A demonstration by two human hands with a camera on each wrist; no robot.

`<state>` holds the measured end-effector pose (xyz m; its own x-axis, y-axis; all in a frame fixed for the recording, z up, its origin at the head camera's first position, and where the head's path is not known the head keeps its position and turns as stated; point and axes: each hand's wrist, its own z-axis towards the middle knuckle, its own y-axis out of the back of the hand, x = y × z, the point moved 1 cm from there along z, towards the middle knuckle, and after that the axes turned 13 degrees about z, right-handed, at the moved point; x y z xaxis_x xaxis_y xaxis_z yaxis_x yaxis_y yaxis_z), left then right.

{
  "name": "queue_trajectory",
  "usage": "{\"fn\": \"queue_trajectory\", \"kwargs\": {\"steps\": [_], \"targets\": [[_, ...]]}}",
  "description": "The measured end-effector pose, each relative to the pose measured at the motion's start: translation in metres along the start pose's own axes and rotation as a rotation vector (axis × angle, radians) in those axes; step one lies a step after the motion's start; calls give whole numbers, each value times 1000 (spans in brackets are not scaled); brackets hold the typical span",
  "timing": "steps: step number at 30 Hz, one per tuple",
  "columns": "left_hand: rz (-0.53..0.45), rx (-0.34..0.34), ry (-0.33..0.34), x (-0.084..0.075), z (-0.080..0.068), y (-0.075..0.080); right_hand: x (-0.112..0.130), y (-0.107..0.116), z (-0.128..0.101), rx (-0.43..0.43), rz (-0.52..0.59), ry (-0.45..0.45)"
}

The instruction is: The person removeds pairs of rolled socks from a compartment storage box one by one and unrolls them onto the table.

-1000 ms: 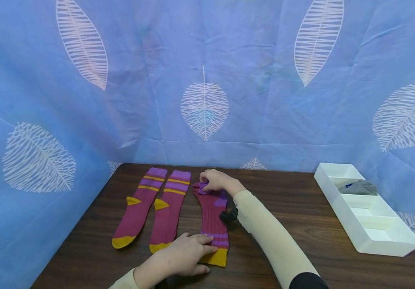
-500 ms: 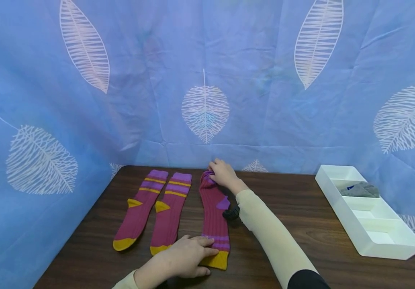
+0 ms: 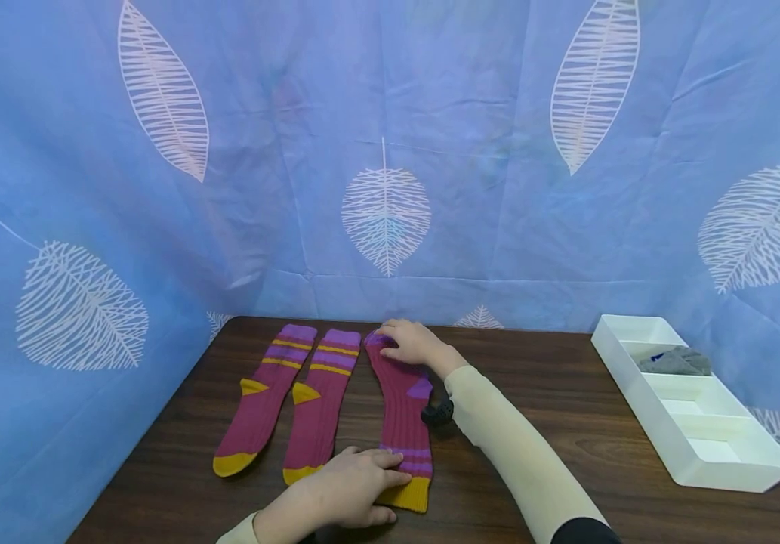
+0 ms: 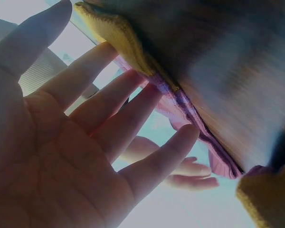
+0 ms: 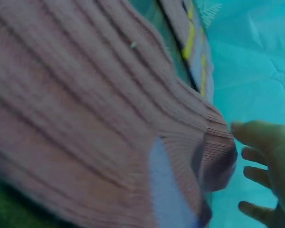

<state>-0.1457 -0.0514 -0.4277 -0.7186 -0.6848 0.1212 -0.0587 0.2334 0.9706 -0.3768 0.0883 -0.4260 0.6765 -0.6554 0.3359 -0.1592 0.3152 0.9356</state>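
Note:
Three maroon socks with purple stripes and yellow toes lie lengthwise on the dark wooden table [image 3: 546,393]. My left hand [image 3: 352,487] presses with flat fingers on the yellow end of the right-hand sock [image 3: 399,408]. My right hand [image 3: 408,341] rests with spread fingers on that sock's far purple end [image 5: 213,161]. In the left wrist view my left hand [image 4: 80,137] shows straight fingers against the sock's yellow and purple edge [image 4: 147,71]. The other two socks [image 3: 257,397] [image 3: 322,404] lie side by side to the left, untouched.
A white divided tray [image 3: 692,434] sits at the table's right edge, with a grey sock [image 3: 675,361] in its second compartment from the back. A small black object [image 3: 439,412] shows at my right wrist. Blue leaf-patterned cloth walls the table at the back and sides.
My right hand pulled the sock's bunched far end away from me and laid it flat; its fingers went from pinching the fabric to resting spread on it. My left hand stayed put.

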Motion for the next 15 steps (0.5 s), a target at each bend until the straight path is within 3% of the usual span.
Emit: {"fn": "queue_trajectory", "kwargs": {"steps": [6, 15], "targets": [[-6, 5, -11, 0, 1, -1, 2, -13, -4, 220, -57, -61], [5, 44, 21, -9, 2, 0, -3, -15, 0, 286, -77, -208]]}}
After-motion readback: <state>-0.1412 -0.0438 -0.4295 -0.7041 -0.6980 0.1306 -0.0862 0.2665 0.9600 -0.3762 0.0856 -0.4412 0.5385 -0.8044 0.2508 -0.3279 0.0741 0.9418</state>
